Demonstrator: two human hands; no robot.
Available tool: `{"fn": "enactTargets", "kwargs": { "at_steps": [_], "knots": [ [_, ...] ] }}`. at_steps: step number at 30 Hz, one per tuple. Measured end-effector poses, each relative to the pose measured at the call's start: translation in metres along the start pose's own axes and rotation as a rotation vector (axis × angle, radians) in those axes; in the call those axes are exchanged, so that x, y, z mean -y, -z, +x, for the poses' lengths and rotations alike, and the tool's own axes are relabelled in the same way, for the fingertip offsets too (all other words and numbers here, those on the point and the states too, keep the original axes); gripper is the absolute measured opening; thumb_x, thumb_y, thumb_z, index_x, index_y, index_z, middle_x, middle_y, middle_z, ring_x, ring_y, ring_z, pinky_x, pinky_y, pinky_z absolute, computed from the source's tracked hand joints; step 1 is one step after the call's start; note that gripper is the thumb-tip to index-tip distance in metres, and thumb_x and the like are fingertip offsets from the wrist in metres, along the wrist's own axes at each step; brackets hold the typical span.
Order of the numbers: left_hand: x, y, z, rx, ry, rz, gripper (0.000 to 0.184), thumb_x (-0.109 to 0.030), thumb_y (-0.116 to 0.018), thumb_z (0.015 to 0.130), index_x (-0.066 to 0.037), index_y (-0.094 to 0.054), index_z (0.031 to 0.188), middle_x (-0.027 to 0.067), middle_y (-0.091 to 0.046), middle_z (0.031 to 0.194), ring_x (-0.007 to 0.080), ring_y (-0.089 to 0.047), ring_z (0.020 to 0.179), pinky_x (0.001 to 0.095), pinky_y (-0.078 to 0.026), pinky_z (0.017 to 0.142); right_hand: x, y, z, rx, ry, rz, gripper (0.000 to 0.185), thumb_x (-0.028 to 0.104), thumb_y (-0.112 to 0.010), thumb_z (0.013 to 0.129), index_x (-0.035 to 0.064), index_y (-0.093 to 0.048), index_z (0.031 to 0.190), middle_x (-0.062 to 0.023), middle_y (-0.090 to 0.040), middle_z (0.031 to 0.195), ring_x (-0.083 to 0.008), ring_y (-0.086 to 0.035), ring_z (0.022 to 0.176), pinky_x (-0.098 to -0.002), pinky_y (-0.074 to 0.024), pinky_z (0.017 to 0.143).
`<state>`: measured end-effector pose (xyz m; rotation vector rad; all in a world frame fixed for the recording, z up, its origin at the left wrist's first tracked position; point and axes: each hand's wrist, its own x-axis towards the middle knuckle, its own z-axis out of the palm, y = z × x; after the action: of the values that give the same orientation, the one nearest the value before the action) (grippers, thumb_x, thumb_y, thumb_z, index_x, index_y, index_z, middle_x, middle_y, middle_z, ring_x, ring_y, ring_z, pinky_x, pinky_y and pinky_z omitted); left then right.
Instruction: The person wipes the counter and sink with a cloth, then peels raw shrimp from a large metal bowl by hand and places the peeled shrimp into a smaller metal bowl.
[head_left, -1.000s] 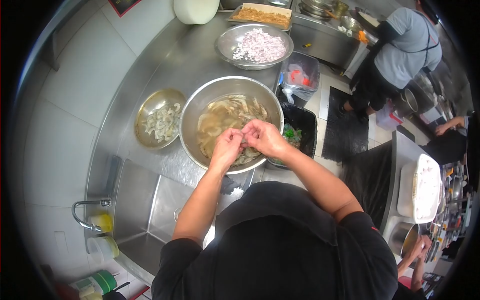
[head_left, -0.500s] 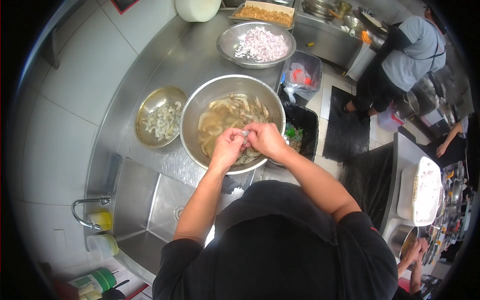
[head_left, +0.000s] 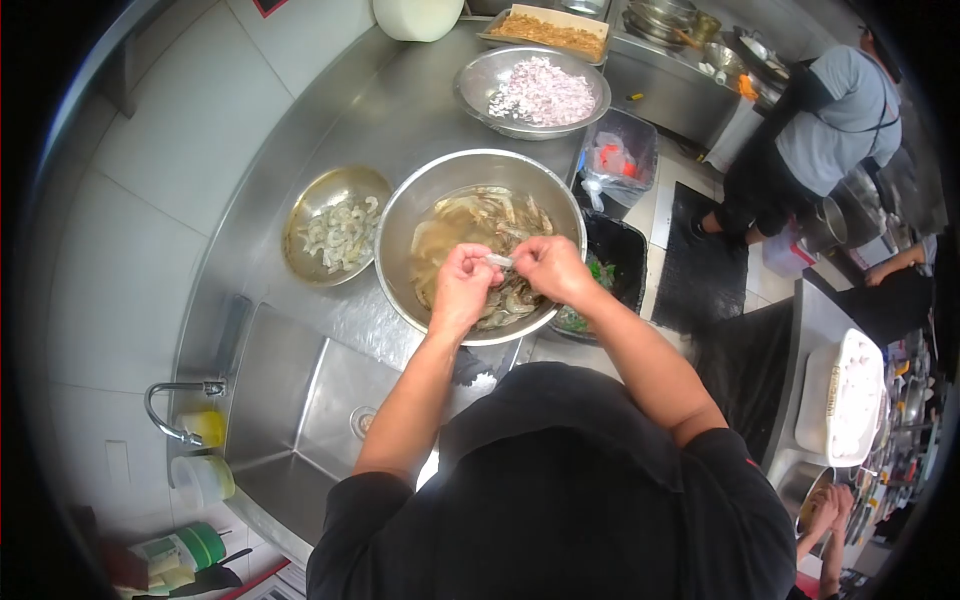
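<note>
A pale grey shrimp (head_left: 499, 260) stretches between my two hands, above a large steel bowl (head_left: 400, 296). My left hand (head_left: 466, 287) pinches one end of it, fingers closed. At the other end, the closed fingertips of my right hand (head_left: 553, 268) grip it. In the bowl below, several unpeeled shrimp (head_left: 520, 215) lie in cloudy brownish water. To the left stands a smaller metal bowl (head_left: 297, 258) with a heap of peeled shrimp (head_left: 343, 235).
Behind are a bowl of chopped onion (head_left: 543, 92) and a tray of brown food (head_left: 550, 34). A black bin (head_left: 622, 245) stands at the right, a sink (head_left: 290, 400) at front left. Another person (head_left: 830, 120) stands far right; a co-worker's hands (head_left: 828, 510) work at lower right.
My hands have drawn slightly apart, and the shrimp between them now shows more plainly. The whole view has shifted a little, moving the bowls to the right.
</note>
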<state>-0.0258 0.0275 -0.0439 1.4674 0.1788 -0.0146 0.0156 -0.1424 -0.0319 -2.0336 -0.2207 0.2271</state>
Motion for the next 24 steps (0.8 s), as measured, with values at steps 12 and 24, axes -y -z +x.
{"fn": "enactTargets", "kwargs": {
  "at_steps": [12, 24],
  "knots": [
    [-0.092, 0.151, 0.051, -0.432, -0.346, 1.139, 0.023, -0.018, -0.063, 0.089, -0.004, -0.068, 0.107, 0.0191, -0.068, 0.104, 0.0333, -0.067, 0.089, 0.0424, -0.052, 0.083, -0.052, 0.125, -0.005, -0.442, 0.023, -0.46, 0.047, 0.02, -0.066, 0.085, -0.0002, -0.056, 0.127, -0.025, -0.064, 0.114, -0.0409, -0.061, 0.107, -0.0426, -0.0473, 0.096],
    [-0.02, 0.041, 0.08, 0.217, 0.12, 1.319, 0.019, -0.017, -0.062, 0.088, -0.005, -0.071, 0.099, 0.0105, -0.07, 0.096, 0.0242, -0.067, 0.09, 0.0365, -0.054, 0.078, -0.015, 0.017, -0.009, -0.158, 0.453, -0.48, 0.032, 0.024, -0.068, 0.082, 0.0005, -0.068, 0.105, -0.0195, -0.067, 0.106, -0.0359, -0.061, 0.104, -0.044, -0.0459, 0.094]
  ]
}}
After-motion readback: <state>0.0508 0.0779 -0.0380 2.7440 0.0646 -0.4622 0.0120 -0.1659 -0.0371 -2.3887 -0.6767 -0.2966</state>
